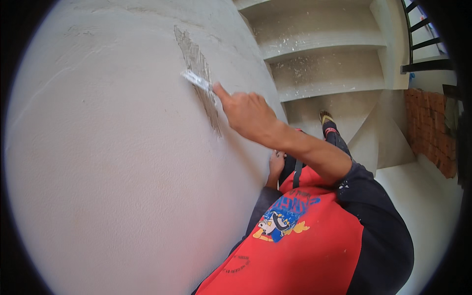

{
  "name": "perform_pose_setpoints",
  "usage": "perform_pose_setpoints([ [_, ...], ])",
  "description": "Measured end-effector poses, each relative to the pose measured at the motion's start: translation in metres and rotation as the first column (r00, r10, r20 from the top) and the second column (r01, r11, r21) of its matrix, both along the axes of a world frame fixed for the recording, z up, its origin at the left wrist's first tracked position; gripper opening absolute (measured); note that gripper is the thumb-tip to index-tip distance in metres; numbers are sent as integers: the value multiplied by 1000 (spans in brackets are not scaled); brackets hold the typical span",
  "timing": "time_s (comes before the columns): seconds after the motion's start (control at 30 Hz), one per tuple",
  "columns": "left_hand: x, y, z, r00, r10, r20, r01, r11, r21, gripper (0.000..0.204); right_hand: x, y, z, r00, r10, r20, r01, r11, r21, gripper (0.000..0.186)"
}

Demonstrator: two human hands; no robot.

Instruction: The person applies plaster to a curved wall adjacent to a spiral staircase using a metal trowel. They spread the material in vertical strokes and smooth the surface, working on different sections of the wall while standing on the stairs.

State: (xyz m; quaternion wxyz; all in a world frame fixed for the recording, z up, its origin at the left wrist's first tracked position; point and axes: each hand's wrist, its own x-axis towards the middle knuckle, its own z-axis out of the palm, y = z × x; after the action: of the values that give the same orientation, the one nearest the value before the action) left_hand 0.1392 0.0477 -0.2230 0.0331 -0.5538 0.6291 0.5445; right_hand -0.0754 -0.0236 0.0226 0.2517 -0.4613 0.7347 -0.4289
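My right hand (250, 115) is closed around the handle of a putty knife (197, 80), thumb pointing toward the blade. The metal blade lies against the pale plastered wall (123, 172), across a long rough grey patch (196, 59) that shows scraped streaks. The handle is mostly hidden in my fist. Down by my waist, close to the wall, my left hand (277, 162) has its fingers curled. What it holds, if anything, is hard to see at this size.
Concrete stairs (324, 69) with white specks rise ahead on the right, and my foot (325, 117) is on one of them. A black metal railing (427, 65) stands at the far right, above stacked reddish bricks (430, 128). Fine cracks run over the wall.
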Motion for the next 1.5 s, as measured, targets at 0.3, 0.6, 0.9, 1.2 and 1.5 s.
perform_pose_setpoints([
  [0.3, 25, 7, -38, 993, 101, 62, -110, 980, 166, 33, -19, -20, 1, 1000, 12, -24, -13, 1000, -25, 49],
  [0.6, 33, -2, -54, 953, 297, -57, -259, 901, 348, 32, -20, -24, 11, 998, -14, -61, 13, 1000, -18, 49],
  [0.9, 32, 7, -57, 931, 365, -17, -324, 846, 424, 26, -22, 25, 12, 993, 81, -89, -81, 997, 2, 50],
  [1.2, 42, -7, -60, 963, 268, -6, -242, 880, 408, 26, 10, 68, -91, 988, 8, 157, -48, 966, 252, 62],
  [1.5, 54, -7, -73, 975, 213, 70, -224, 930, 291, 25, 11, 246, -152, 915, -389, 106, 290, 817, 499, 47],
])
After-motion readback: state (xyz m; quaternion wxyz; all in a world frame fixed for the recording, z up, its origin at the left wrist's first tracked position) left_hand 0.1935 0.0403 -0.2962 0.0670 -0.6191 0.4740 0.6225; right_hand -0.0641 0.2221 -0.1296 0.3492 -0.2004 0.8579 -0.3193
